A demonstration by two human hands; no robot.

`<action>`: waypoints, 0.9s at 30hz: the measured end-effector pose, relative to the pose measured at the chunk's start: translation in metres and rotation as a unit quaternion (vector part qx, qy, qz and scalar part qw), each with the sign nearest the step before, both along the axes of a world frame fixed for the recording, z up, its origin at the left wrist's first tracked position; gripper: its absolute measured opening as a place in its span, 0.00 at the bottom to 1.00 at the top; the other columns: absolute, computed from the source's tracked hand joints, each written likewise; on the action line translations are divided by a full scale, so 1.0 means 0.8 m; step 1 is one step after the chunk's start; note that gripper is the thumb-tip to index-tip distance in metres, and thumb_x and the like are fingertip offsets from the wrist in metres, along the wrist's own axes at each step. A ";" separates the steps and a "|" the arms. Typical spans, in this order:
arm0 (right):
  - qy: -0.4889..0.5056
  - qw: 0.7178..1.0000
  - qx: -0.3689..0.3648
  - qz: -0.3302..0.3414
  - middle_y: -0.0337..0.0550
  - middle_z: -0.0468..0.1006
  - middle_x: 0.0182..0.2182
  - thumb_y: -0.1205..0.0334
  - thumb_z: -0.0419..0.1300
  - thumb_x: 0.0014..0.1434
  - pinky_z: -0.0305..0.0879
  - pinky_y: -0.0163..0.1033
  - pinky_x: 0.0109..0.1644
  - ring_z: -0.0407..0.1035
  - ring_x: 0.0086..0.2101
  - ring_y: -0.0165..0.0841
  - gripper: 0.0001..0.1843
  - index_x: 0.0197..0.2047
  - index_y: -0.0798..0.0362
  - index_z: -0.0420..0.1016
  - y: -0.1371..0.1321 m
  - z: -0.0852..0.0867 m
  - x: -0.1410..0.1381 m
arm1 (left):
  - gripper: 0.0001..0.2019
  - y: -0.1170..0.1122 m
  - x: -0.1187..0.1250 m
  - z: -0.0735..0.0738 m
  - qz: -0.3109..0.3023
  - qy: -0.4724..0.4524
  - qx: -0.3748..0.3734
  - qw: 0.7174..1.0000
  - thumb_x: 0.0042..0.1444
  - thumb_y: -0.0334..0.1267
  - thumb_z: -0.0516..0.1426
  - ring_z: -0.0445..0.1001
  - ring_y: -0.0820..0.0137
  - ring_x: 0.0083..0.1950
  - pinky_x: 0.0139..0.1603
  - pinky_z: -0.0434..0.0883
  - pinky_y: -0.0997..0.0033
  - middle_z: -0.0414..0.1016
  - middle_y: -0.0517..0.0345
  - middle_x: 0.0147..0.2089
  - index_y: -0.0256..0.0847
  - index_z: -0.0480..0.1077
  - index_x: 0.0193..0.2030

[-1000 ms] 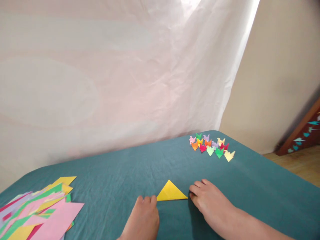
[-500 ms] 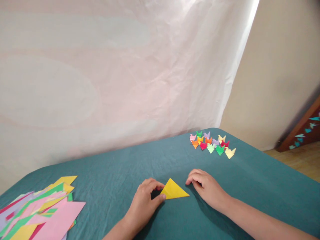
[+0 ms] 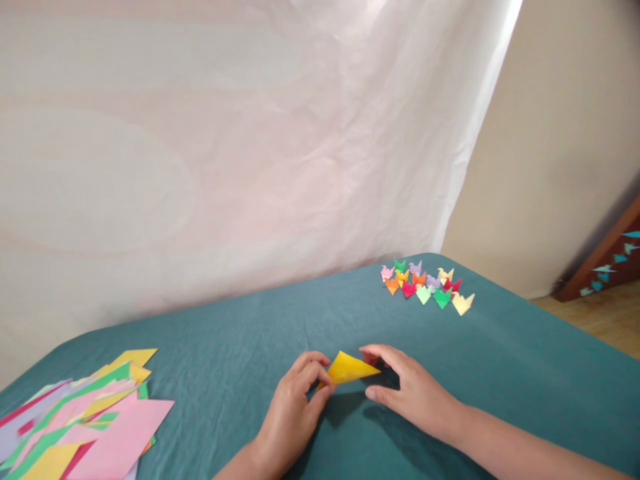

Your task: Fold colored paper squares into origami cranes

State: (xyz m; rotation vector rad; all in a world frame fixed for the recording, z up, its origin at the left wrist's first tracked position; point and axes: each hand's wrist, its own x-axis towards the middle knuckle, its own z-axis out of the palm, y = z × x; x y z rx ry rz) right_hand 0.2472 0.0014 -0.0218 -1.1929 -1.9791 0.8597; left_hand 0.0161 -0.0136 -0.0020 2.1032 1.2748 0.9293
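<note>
In the lower left corner of the frame, a loose pile of flat paper sheets (image 3: 75, 427) is lying fanned out, pink, green, yellow and lilac, with sharp straight edges overlapping one another. It is resting on the desk (image 3: 225, 340), which is wearing a teal cloth with fine wrinkles running through its matte weave.

At lower centre, the left hand (image 3: 295, 408) is pinching the left corner of a yellow paper triangle (image 3: 349, 368) between thumb and curled fingertips. The triangle is a smooth, crisply folded piece, sitting low in the middle of the frame, raised slightly off the cloth and throwing a dark shadow beneath it. The right hand (image 3: 411, 390) is closing on the triangle's right tip, forefinger above and thumb below.

Further right and higher, near the desk's far edge, a cluster of small folded paper figures (image 3: 425, 287) is sitting close together, pointed shapes in pink, green, orange, red, lilac and pale yellow.

A creased white sheet (image 3: 200, 133) is hanging behind the desk, filling the upper frame, and a plain beige wall (image 3: 565, 133) is showing at the right.
</note>
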 end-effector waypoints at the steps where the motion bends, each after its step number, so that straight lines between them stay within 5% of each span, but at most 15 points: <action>1: 0.009 1.000 -0.008 0.003 0.43 0.74 0.44 0.59 0.64 0.52 0.61 0.40 0.49 0.67 0.44 0.37 0.22 0.51 0.50 0.69 0.000 0.001 0.000 | 0.05 -0.001 0.001 -0.001 -0.001 -0.007 -0.006 1.000 0.56 0.29 0.52 0.70 0.68 0.47 0.48 0.65 0.69 0.70 0.55 0.44 0.41 0.65 0.30; 4: 0.022 0.999 -0.026 0.015 0.39 0.76 0.33 0.60 0.60 0.56 0.62 0.35 0.41 0.69 0.35 0.33 0.07 0.38 0.51 0.74 0.000 0.007 -0.002 | 0.04 -0.004 0.004 -0.007 0.005 -0.042 -0.062 0.997 0.56 0.32 0.53 0.72 0.69 0.39 0.43 0.67 0.70 0.73 0.57 0.38 0.41 0.63 0.31; 6: 0.028 0.999 -0.033 0.014 0.37 0.74 0.28 0.60 0.57 0.58 0.60 0.34 0.36 0.68 0.31 0.31 0.07 0.31 0.53 0.74 -0.001 0.011 -0.005 | 0.03 -0.004 0.008 -0.010 0.015 -0.096 -0.126 0.987 0.56 0.33 0.54 0.74 0.71 0.35 0.40 0.69 0.70 0.73 0.58 0.37 0.41 0.62 0.37; 10: 0.035 0.998 -0.046 0.017 0.35 0.71 0.24 0.61 0.58 0.57 0.57 0.32 0.32 0.64 0.27 0.29 0.08 0.28 0.54 0.72 -0.006 0.013 -0.012 | 0.24 -0.003 0.017 -0.009 0.000 -0.226 -0.238 0.945 0.54 0.37 0.58 0.76 0.71 0.32 0.34 0.70 0.72 0.73 0.55 0.43 0.42 0.54 0.56; 16: 0.105 0.987 -0.109 0.062 0.38 0.76 0.32 0.61 0.59 0.56 0.62 0.33 0.37 0.68 0.32 0.31 0.08 0.39 0.53 0.73 -0.011 0.013 -0.014 | 0.17 -0.003 0.026 -0.003 -0.017 -0.250 -0.344 0.905 0.56 0.48 0.55 0.76 0.69 0.29 0.27 0.68 0.75 0.77 0.51 0.31 0.32 0.69 0.39; 21: 0.184 0.969 -0.151 0.071 0.42 0.76 0.40 0.57 0.61 0.55 0.65 0.37 0.44 0.70 0.39 0.33 0.16 0.46 0.52 0.71 -0.009 0.014 -0.010 | 0.20 -0.006 0.025 -0.002 -0.020 -0.301 -0.386 0.872 0.56 0.50 0.56 0.76 0.70 0.27 0.28 0.69 0.76 0.77 0.50 0.30 0.31 0.68 0.42; 27: 0.229 0.953 -0.186 0.064 0.42 0.78 0.33 0.55 0.61 0.56 0.67 0.37 0.41 0.72 0.35 0.33 0.17 0.46 0.54 0.70 -0.006 0.007 -0.010 | 0.21 -0.006 0.026 -0.001 -0.021 -0.317 -0.390 0.864 0.54 0.51 0.57 0.77 0.69 0.29 0.28 0.69 0.75 0.77 0.49 0.35 0.33 0.67 0.42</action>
